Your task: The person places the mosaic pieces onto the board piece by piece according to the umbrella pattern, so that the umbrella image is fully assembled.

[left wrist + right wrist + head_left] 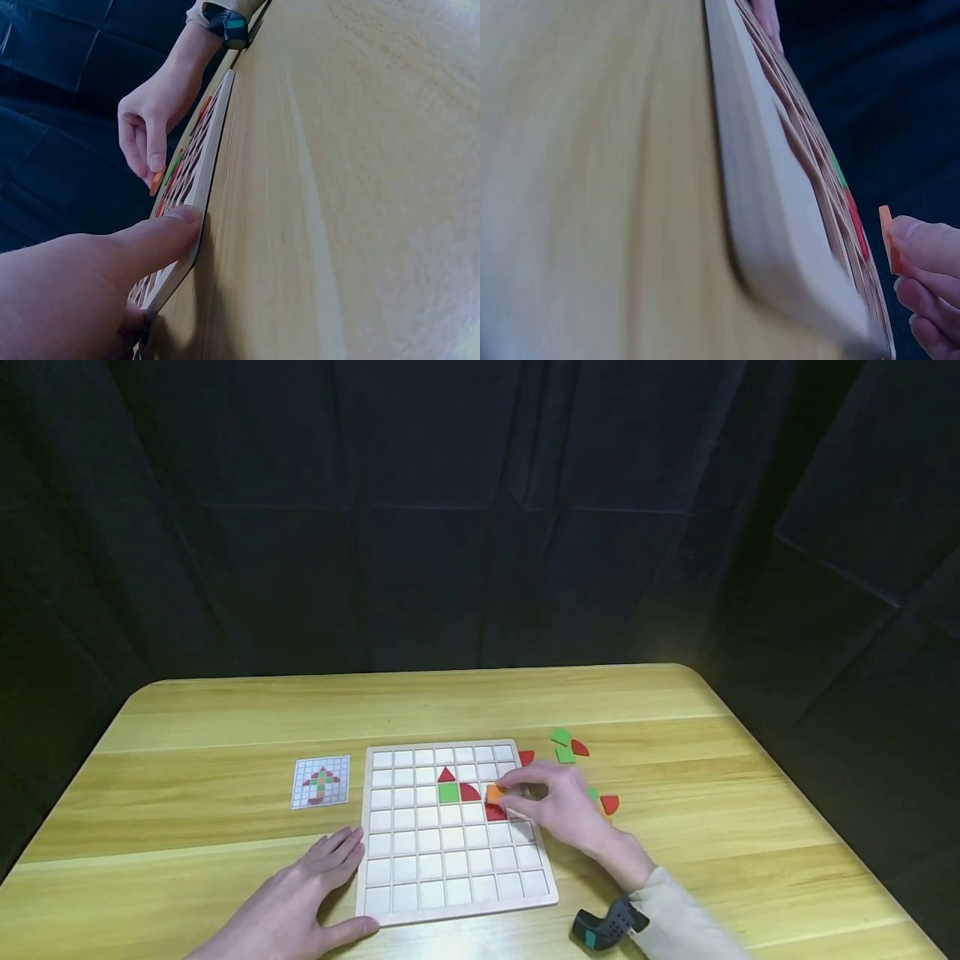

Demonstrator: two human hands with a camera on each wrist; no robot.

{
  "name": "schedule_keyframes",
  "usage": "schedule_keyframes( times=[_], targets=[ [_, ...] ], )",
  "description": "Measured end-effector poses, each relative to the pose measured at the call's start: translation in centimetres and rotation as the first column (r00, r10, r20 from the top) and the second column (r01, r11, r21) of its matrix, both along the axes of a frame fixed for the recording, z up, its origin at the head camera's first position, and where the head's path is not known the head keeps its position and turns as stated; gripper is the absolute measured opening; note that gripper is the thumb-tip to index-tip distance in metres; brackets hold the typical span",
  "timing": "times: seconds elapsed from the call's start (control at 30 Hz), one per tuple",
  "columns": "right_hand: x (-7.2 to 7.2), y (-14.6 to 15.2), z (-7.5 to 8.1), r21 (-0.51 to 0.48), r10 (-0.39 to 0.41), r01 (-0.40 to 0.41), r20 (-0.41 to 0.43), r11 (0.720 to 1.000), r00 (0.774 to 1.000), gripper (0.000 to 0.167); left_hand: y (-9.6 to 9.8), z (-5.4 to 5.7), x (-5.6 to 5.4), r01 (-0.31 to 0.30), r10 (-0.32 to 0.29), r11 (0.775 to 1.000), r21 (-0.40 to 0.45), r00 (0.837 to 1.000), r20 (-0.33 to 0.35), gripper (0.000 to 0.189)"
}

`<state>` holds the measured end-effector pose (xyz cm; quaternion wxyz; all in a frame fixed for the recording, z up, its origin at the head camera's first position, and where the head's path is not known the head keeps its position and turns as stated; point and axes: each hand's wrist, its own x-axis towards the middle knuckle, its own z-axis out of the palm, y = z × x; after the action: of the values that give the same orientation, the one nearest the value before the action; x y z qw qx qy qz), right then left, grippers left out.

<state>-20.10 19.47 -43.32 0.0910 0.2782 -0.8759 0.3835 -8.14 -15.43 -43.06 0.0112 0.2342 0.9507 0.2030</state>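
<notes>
My right hand pinches an orange square tile between thumb and fingertips, above the right half of a white gridded board. In the right wrist view the orange tile is held on edge, raised over the grid. A red triangle, a green square tile and a red quarter-circle tile lie in the board's cells. Another red tile shows just below the held one, partly hidden. At the board's left edge rests my left hand, fingers extended, its thumb on the near corner.
A small pattern card with a coloured figure lies left of the board. Several loose green and red tiles are on the wooden table to the right, some partly behind my right hand. A dark curtain hangs behind.
</notes>
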Motion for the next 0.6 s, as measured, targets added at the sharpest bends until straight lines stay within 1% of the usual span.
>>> schedule_keyframes(
  times=[0.17, 0.33, 0.5, 0.6],
  targets=[
    [0.5, -1.9, 0.0, -0.008, 0.055, -0.055, 0.012, 0.998, 0.998, 0.021, 0.0, -0.1, 0.0, 0.007, -0.007, 1.000, 0.000, 1.000, -0.013, 0.096],
    [0.7, -3.6, 0.0, 0.021, 0.126, -0.125, -0.014, 0.992, 0.992, 0.022, -0.1, -0.1, 0.0, 0.006, -0.006, 1.000, -0.001, 1.000, -0.015, 0.095],
    [0.9, -4.5, -0.2, 0.065, 0.160, -0.155, -0.089, 0.986, 0.983, 0.020, 0.0, 0.0, 0.0, 0.001, -0.001, 1.000, -0.002, 1.000, 0.002, 0.097],
    [1.0, -4.8, -0.4, 0.074, 0.180, -0.172, -0.129, 0.982, 0.975, 0.019, 0.0, 0.0, 0.0, -0.001, 0.001, 1.000, -0.005, 1.000, 0.005, 0.097]
  ],
)
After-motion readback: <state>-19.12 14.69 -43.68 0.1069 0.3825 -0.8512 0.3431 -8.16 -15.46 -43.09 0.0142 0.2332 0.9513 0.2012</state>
